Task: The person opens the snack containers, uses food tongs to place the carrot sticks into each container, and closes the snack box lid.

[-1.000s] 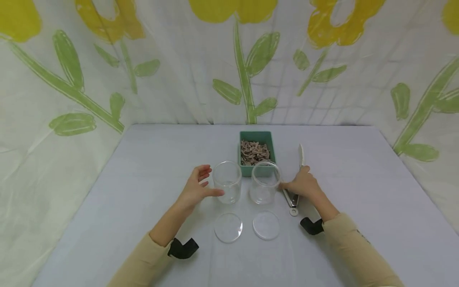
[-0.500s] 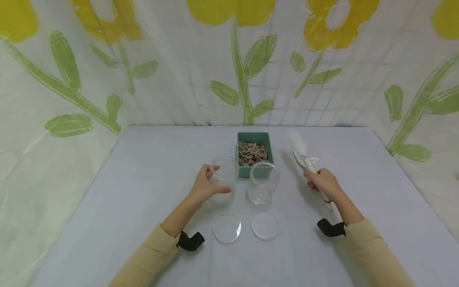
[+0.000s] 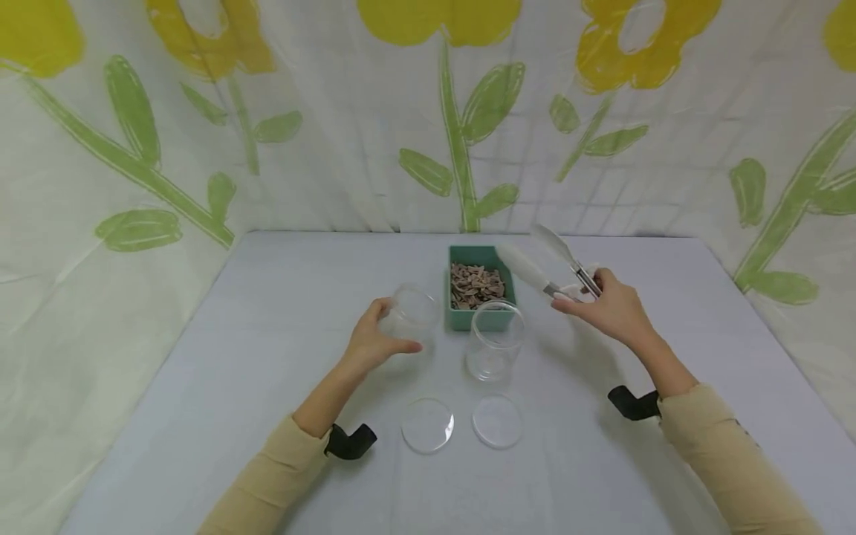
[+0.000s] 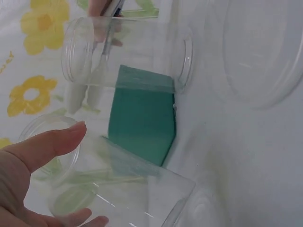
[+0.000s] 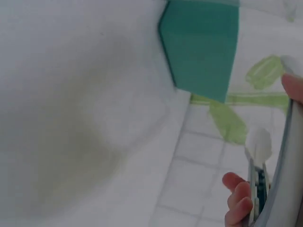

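Observation:
My left hand [image 3: 374, 338] grips a clear jar [image 3: 414, 316] around its side. The jar has no lid on and leans, seemingly a little off the table; its fingers show partly through the clear wall in the left wrist view. In my right hand [image 3: 617, 308] is a pair of tongs [image 3: 528, 269] with white tips, its arms spread apart over the right side of a green box [image 3: 461, 321]. Brownish dried strips [image 3: 476, 288] lie inside that box. A second clear jar [image 3: 495, 360] stands upright in front of it.
Two clear round lids, a left lid [image 3: 428, 426] and a right lid [image 3: 498, 421], lie flat nearer the person. A white-covered table [image 3: 267, 312] runs back to a hanging cloth [image 3: 334, 163] with painted flowers.
My right hand has picked the tongs up from the table, raised them and let their arms spread near the box. My left hand has taken hold of the left jar and tilted it.

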Demonstrator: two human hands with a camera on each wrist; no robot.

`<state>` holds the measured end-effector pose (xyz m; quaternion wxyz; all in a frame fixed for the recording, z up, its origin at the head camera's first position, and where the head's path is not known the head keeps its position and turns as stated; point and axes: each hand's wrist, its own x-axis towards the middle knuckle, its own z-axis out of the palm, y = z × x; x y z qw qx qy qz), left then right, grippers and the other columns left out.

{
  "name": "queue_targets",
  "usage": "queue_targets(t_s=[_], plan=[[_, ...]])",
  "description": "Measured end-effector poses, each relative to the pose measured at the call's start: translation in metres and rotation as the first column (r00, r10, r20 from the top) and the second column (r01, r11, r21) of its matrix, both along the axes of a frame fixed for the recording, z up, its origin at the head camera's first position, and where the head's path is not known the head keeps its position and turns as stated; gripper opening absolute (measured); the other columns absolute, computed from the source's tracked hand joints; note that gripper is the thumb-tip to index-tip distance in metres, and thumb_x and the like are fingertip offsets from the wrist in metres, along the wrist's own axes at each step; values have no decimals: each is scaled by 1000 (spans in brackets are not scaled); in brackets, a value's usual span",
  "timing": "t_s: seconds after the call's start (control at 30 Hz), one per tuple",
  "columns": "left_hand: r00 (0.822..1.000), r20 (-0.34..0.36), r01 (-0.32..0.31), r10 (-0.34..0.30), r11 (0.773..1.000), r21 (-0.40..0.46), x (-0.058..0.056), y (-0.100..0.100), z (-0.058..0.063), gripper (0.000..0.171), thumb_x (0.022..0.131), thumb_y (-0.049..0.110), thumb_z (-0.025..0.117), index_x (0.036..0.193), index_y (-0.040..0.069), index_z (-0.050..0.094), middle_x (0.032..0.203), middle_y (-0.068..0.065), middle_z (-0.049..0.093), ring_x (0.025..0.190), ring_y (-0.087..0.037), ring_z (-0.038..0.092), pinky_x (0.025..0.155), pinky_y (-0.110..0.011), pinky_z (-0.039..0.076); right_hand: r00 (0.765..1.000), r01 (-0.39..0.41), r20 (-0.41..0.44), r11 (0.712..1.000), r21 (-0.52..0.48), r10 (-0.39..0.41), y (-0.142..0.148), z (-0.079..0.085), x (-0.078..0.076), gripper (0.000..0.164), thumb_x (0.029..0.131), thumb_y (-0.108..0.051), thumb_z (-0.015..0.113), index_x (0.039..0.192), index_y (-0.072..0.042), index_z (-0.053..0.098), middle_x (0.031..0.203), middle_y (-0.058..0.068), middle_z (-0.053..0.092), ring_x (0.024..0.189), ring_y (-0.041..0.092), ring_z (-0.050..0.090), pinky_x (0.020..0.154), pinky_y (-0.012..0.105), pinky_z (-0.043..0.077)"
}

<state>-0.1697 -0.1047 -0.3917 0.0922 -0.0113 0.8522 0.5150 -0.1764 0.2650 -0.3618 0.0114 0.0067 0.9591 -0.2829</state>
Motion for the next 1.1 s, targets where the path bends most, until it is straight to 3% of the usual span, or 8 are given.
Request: queue_targets(t_s=[0.1,0.23,0.33,0.47,0.6,0.73,0.9,1.1], plan=[[1000,-3,6,-6,1000,-15,1,1,1,91,72,11,85,147,0,34,149,-24,36,138,-40,30,110,-54,29,993,-96,-53,977,188,108,-7,16,-10,91,74,-63,73,126,6,46,110,25,59,89,37,59,68,47,49],[1000,-17,14,-14,1000,-11,0,6,0,92,72,10,85,148,0,33,151,-22,35,140,-39,28,112,-53,26,968,-221,-15,886,407,249,-18,36,-20,96,75,-63,72,137,5,45,128,27,56,101,42,60,76,54,51],[999,-33,31,-32,999,-28,-1,9,0,92,72,9,85,147,-1,34,151,-21,36,140,-39,28,112,-53,25,950,-294,57,816,497,308,-29,48,-26,94,77,-63,70,139,4,45,132,26,55,105,42,60,78,54,51],[998,-43,47,-50,997,-61,-3,14,3,91,71,9,86,146,-3,35,150,-21,37,139,-39,30,112,-52,26,928,-356,124,730,584,352,-47,62,-35,89,77,-63,69,133,3,51,122,22,62,98,36,63,71,50,53],[999,-21,41,-42,997,-71,-4,17,5,91,70,8,85,146,-1,36,150,-21,36,139,-39,30,112,-53,27,916,-384,171,669,637,363,-63,66,-44,84,76,-64,70,124,4,56,107,17,66,89,32,64,64,46,54],[999,2,35,-35,997,-69,-5,21,5,90,71,8,85,146,0,37,151,-21,35,139,-39,30,111,-53,28,906,-414,217,651,636,364,-77,62,-47,75,77,-61,70,113,4,60,91,12,65,77,27,63,61,43,53],[999,-16,46,-47,996,-80,-5,23,7,90,72,9,85,147,0,36,151,-21,35,139,-39,30,112,-52,27,913,-398,201,670,626,354,-87,58,-50,56,79,-53,72,94,0,64,72,7,58,62,23,58,55,39,52],[999,-12,40,-41,995,-89,-5,23,8,90,72,10,85,147,1,36,151,-20,35,139,-39,30,111,-53,28,922,-376,164,711,595,350,-86,55,-53,45,79,-49,73,71,-7,61,63,6,54,55,20,52,50,34,46]])
